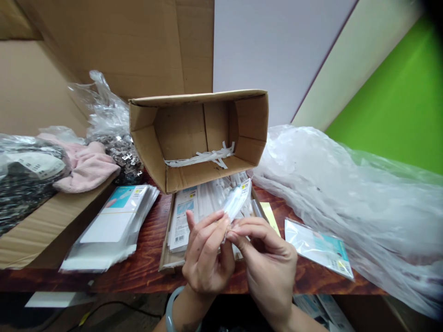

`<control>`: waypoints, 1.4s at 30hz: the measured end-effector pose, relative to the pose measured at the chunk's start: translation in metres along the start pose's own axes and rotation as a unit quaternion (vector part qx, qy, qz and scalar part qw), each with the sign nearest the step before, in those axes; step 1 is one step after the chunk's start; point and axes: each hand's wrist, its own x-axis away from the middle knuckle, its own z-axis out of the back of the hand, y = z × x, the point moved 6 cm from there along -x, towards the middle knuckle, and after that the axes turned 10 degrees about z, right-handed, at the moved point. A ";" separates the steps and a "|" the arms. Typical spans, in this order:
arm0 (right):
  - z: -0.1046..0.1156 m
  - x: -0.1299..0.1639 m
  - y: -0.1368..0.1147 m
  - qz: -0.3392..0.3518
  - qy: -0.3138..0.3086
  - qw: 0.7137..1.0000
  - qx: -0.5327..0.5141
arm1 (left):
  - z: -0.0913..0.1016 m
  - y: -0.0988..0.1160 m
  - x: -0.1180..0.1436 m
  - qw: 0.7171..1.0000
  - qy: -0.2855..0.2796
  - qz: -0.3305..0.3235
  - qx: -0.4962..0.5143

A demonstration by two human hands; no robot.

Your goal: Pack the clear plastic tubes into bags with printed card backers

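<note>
My left hand is closed on a slim clear plastic packet with a white printed label, which points up and away from me. My right hand pinches the packet's near end, its fingertips meeting those of the left. What exactly lies between the right fingertips is hidden. Beneath both hands is a shallow cardboard tray filled with similar packets. One flat packet with a barcode rests at the tray's left side.
Behind the tray a cardboard box lies open towards me, white paper strips inside. To the left are stacked printed cards in sleeves, a pink cloth and a bag of small metal parts. Plastic sheeting and a sleeved card lie right.
</note>
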 end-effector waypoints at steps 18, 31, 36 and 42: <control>0.017 0.011 0.035 -0.038 0.137 0.990 0.019 | -0.008 -0.035 0.012 0.913 0.030 0.349 0.208; -0.002 -0.011 -0.005 0.143 -0.087 0.961 0.219 | -0.005 -0.017 0.002 0.949 -0.002 0.273 0.160; -0.003 -0.009 -0.001 0.115 -0.095 0.976 0.160 | -0.006 -0.019 0.002 0.946 0.002 0.277 0.171; -0.003 -0.011 -0.003 0.112 -0.110 0.971 0.180 | -0.005 -0.019 0.003 0.947 0.007 0.272 0.171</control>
